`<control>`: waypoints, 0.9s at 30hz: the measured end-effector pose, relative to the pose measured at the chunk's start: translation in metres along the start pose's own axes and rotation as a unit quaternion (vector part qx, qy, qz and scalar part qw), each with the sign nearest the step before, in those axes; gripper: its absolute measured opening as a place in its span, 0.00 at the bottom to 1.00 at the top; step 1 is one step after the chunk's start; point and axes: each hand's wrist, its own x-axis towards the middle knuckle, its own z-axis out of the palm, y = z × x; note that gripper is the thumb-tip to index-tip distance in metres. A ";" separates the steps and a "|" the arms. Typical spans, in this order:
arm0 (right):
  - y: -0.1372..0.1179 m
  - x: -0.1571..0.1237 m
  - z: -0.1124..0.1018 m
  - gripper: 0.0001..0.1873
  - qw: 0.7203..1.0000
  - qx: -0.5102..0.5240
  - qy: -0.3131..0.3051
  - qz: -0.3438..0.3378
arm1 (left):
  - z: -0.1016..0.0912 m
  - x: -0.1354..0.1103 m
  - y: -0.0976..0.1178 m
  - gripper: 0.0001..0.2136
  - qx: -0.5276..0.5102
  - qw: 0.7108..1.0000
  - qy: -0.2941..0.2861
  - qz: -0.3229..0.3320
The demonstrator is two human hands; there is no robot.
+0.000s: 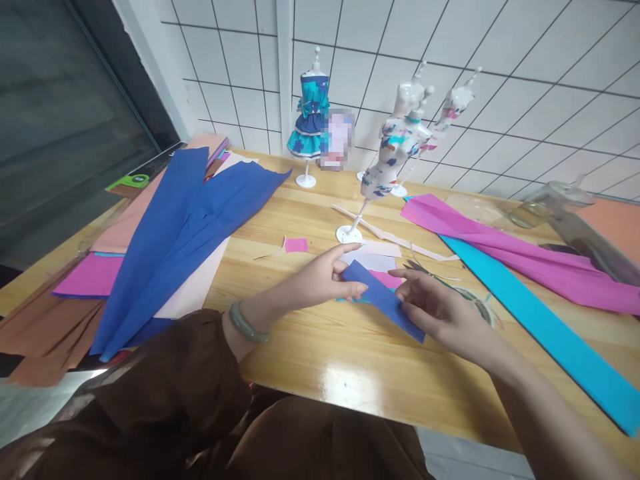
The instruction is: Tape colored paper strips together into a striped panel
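A strip of blue crepe paper (384, 299) is held slanting above the table between my two hands. My left hand (333, 277) pinches its upper left end between thumb and fingers. At the strip's right edge, the thumb and fingers of my right hand (437, 310) close on it. Pink and pale paper pieces (373, 257) lie on the wood just beyond the strip. Scissors (425, 270) rest behind my right hand, which partly hides them and a roll of tape (477, 303).
Large blue crepe paper (185, 220) covers stacked sheets at left, near a green tape measure (135, 180). A paint-marked mini mannequin (387, 157) stands ahead; another wears a blue dress (310, 120). Magenta paper (520, 250) and a turquoise strip (540, 333) cross the right side.
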 end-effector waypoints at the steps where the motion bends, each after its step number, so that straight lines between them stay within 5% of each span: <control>1: 0.003 -0.001 0.000 0.22 1.000 -0.010 0.001 -0.001 | 0.000 0.000 -0.001 0.38 0.009 1.000 0.005 -0.002; 5: 0.013 -0.005 0.000 0.23 0.998 0.036 0.046 0.012 | 0.002 0.000 0.000 0.36 0.020 0.999 0.036 -0.031; 13: 0.024 -0.031 0.017 0.37 0.962 0.196 0.126 0.142 | 0.006 -0.002 -0.003 0.33 0.041 0.995 0.081 -0.042; 19: 0.032 -0.040 0.023 0.32 0.953 0.201 0.181 0.134 | 0.015 -0.013 0.002 0.31 0.127 0.982 0.066 -0.127; 27: 0.033 -0.047 0.028 0.26 0.976 0.066 0.172 0.115 | 0.009 -0.018 -0.004 0.33 0.276 0.954 0.037 -0.111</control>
